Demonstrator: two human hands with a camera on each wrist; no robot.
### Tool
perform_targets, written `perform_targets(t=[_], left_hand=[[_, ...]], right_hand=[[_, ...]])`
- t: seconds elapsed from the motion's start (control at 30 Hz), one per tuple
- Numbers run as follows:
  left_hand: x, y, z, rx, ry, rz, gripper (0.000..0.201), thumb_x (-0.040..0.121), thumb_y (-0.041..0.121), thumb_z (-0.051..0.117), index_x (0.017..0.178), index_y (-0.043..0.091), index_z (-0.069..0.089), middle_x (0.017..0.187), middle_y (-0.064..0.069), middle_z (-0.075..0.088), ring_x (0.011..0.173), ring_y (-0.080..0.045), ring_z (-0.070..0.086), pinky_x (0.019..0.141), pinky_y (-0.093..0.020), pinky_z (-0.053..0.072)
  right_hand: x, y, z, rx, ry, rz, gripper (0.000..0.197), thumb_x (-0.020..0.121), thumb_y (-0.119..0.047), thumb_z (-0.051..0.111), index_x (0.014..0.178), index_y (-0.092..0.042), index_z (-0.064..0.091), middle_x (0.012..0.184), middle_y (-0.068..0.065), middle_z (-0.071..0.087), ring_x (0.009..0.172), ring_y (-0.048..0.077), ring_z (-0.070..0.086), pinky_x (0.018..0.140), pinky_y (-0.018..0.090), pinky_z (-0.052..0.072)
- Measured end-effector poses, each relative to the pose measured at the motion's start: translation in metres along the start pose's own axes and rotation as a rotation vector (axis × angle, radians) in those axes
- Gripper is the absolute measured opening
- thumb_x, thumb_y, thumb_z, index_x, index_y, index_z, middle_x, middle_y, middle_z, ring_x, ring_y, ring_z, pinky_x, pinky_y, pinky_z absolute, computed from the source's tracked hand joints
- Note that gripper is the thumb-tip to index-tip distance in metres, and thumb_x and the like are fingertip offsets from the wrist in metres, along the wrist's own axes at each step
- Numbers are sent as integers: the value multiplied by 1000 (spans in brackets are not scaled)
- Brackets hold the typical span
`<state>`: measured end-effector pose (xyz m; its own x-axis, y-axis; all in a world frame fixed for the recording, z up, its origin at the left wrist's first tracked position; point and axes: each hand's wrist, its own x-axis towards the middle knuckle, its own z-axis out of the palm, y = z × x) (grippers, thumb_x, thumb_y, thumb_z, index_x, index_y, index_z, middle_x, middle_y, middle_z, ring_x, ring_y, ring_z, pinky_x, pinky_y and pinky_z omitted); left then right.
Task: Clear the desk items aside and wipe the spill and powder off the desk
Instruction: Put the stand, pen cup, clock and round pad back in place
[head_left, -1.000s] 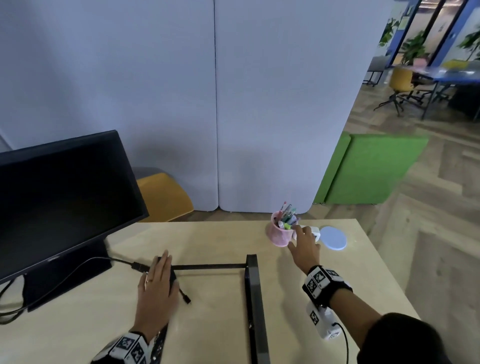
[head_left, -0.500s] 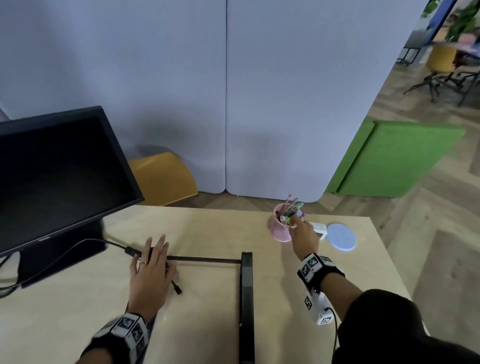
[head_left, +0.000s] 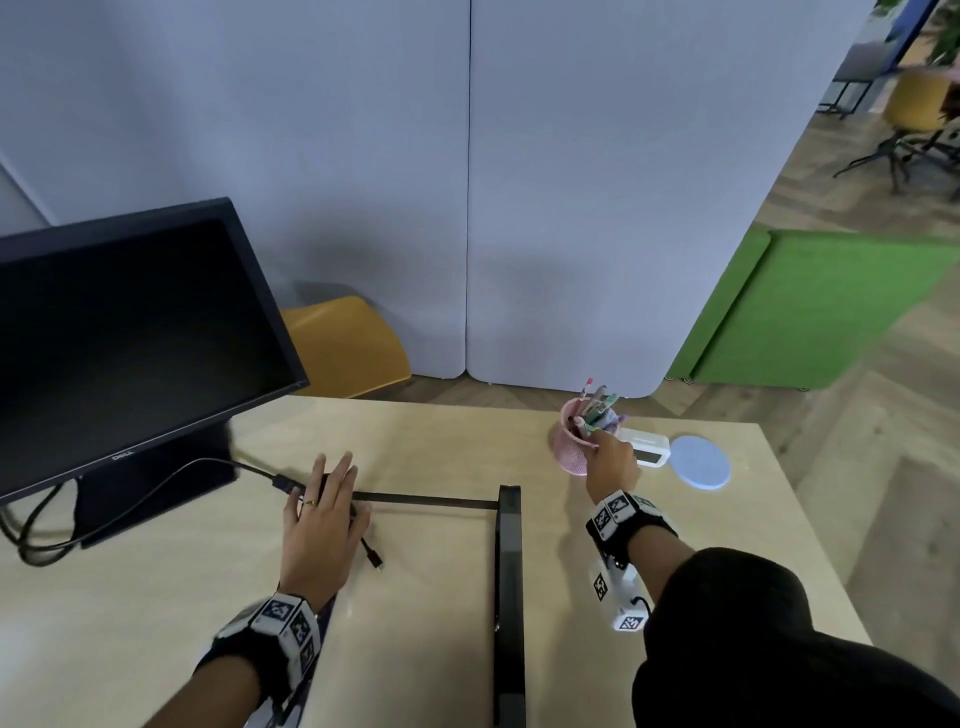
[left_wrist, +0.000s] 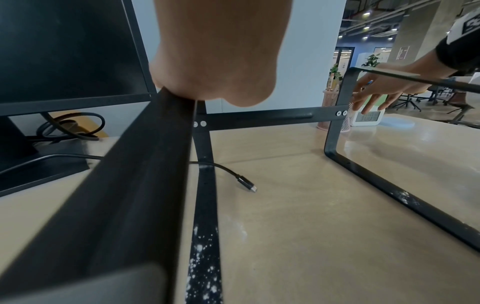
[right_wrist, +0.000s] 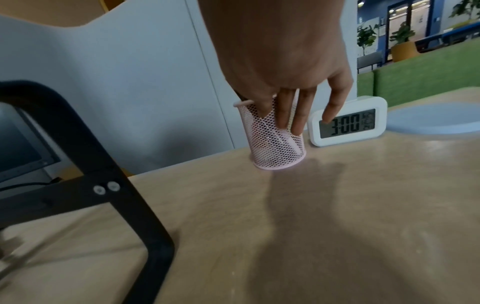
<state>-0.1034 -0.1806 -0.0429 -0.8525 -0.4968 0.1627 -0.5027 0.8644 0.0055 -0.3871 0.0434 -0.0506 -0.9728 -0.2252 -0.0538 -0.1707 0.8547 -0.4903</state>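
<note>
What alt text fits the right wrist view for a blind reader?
A right hand reaches down, straight fingers against the side of a pink mesh pen holder on a pale desk. Beside it are a white digital clock reading 3:00 and a blue disc; a black metal frame fills the left.

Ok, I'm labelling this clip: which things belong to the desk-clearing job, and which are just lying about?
Job: pink pen cup, white clock, blue coaster, black stand, loose cable, white powder, desk.
Lying about: monitor, yellow chair, green partition.
</note>
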Motion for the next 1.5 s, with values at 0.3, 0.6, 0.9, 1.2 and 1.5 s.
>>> perform_targets(t=[0.3, 0.6, 0.9, 1.2, 1.5], left_hand=[[0, -4, 1, -46, -75, -35, 63, 89, 43, 20, 131, 9, 52, 149, -3, 38, 142, -26, 24, 102, -50, 37], [1, -7, 2, -76, -103, -11, 66, 88, 45, 21, 128, 6, 54, 147, -5, 42, 141, -30, 26, 98, -52, 40], [1, -5, 3, -69, -79, -26, 63, 87, 44, 24, 127, 7, 55, 146, -4, 43, 141, -27, 27, 99, -51, 38], [1, -1, 7, -25, -39, -40, 51, 87, 39, 35, 122, 9, 58, 142, -3, 47, 138, -30, 30, 91, -53, 43], [1, 1, 7, 21, -57, -73, 50, 89, 37, 39, 126, 8, 54, 146, -4, 41, 147, -21, 7, 90, -49, 46]], right_hand=[[-51, 22, 7, 5, 26, -145, 24, 93, -17, 48, 110, -16, 65, 95, 18, 70, 84, 36, 63, 75, 38, 47], [-83, 41, 6, -20, 21, -150, 24, 90, -20, 52, 110, -21, 65, 96, 14, 71, 87, 34, 63, 76, 36, 46], [-69, 48, -29, -48, 453, -385, 21, 72, -25, 36, 60, -16, 52, 39, 3, 49, 36, 27, 31, 49, 24, 28], [22, 70, -43, -316, 169, -172, 40, 79, 1, 57, 118, -8, 55, 120, 11, 53, 108, 31, 53, 86, 47, 36], [63, 80, -23, -525, -153, -146, 65, 87, 0, 45, 145, -19, 23, 148, -1, 32, 138, 18, 29, 114, 52, 12]])
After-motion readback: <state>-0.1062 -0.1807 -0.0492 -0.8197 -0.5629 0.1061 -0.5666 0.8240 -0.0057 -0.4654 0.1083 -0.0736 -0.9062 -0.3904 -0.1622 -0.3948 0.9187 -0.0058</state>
